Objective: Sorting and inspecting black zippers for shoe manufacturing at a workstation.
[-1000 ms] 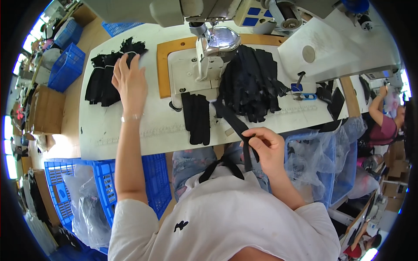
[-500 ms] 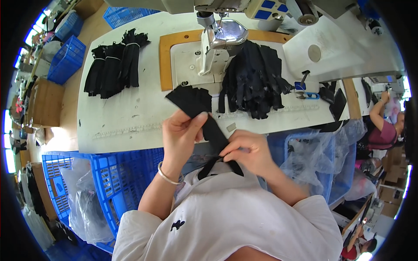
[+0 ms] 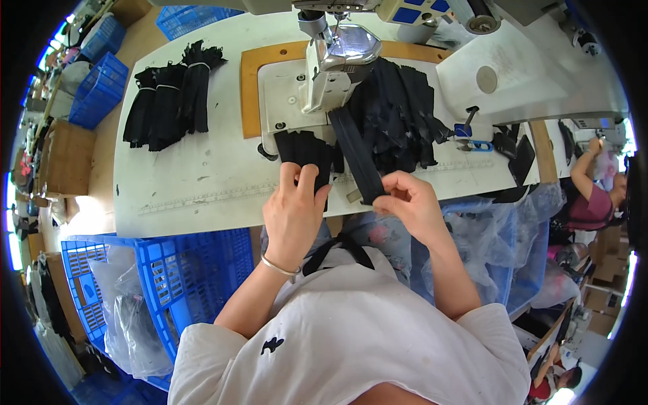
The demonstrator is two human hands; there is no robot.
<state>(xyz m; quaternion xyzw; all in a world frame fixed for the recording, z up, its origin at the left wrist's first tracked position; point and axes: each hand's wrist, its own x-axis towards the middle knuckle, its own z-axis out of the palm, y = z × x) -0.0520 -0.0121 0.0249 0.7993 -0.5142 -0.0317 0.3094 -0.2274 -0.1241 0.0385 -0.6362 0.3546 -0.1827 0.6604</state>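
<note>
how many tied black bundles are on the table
3, all at the left of the table: the left bundle, the middle bundle beside it, and the right bundle, nearest the sewing machine. More could be hidden elsewhere.

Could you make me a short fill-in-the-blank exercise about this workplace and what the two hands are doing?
1. The left hand touches a group of strips whose colour is ____.
2. The right hand pinches a single strip by the end nearer the ____ (person or sewing machine).
3. A pale bracelet circles the ____ wrist.
4. On the table's left side, the number of tied bundles is ____.

Missing words: black; person; left; three.
</note>
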